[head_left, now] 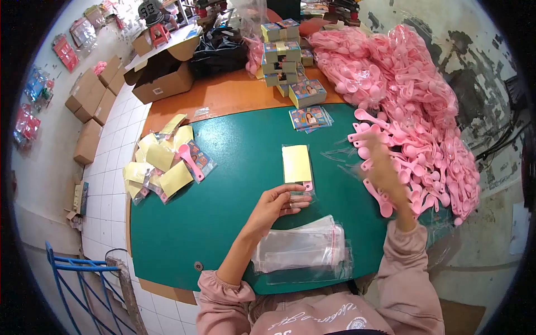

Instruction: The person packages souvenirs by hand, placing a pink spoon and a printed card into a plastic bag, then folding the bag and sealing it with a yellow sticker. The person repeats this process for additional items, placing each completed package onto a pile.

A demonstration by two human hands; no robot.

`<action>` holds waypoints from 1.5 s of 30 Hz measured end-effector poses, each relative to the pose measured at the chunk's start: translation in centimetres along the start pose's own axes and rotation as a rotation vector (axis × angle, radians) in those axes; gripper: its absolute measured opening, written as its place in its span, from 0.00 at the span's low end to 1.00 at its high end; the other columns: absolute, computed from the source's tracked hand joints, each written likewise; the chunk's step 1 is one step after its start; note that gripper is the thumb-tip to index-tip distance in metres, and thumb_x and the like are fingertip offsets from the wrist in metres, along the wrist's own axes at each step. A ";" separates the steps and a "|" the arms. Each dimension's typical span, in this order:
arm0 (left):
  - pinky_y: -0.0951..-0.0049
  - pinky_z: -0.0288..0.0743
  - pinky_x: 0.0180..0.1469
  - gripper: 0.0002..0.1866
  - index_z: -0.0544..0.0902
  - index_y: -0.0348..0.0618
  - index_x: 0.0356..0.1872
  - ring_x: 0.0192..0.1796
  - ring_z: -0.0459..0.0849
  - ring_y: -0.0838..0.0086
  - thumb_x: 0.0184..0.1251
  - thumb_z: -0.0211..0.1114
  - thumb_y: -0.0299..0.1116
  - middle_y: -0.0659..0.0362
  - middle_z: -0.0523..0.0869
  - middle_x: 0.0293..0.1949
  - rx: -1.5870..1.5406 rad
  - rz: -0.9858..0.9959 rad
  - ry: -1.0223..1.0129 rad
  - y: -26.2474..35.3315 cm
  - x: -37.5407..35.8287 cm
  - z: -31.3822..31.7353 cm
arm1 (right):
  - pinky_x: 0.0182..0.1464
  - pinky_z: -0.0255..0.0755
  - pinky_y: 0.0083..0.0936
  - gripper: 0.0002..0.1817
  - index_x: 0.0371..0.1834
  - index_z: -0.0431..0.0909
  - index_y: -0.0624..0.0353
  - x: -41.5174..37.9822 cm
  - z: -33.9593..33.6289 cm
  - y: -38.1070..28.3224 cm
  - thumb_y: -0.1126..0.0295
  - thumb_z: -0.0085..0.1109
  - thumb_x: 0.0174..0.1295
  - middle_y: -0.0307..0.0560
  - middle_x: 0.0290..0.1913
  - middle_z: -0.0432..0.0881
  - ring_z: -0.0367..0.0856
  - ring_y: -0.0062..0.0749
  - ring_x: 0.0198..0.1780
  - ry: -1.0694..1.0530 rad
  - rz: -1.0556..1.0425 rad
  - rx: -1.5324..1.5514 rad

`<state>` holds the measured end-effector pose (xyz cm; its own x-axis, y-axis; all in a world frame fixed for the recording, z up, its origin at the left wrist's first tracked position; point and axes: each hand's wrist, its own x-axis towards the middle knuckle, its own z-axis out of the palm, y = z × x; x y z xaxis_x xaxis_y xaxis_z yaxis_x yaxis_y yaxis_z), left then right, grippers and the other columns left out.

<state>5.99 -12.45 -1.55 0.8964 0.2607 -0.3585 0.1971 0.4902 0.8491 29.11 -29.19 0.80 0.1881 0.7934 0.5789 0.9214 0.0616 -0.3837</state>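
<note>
A clear plastic bag with a yellow card (296, 163) inside lies on the green table, and a bit of pink spoon handle (307, 185) shows at its near end. My left hand (279, 204) pinches that near end between thumb and fingers. Motion smears my right hand (379, 162), which is over the left edge of a heap of pink plastic spoons (413, 167); its fingers are too blurred to read. Just in front of my body is a stack of flat clear bags (301, 248).
At the left lies a pile of packed bags with yellow cards (161, 157), a pink spoon (191, 162) on top. Printed cards (309, 118) lie beyond the bag, with banded card stacks (281, 61) behind. A cardboard box (163, 81) and bulging spoon bags (413, 67) stand farther back.
</note>
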 end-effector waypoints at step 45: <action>0.74 0.71 0.45 0.24 0.70 0.45 0.58 0.44 0.78 0.71 0.58 0.60 0.29 0.53 0.75 0.54 0.834 0.593 0.781 2.8 -2.2 -7.6 | 0.48 0.64 0.33 0.14 0.33 0.75 0.60 -1.5 2.4 -0.8 0.83 0.51 0.40 0.47 0.35 0.75 0.70 0.42 0.44 -0.114 0.248 -0.236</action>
<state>1.59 -5.32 -1.30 0.5185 0.8131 0.2645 0.2917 -0.4590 0.8392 27.27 -28.94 -1.52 0.3892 0.8299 0.3996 0.9079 -0.2724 -0.3186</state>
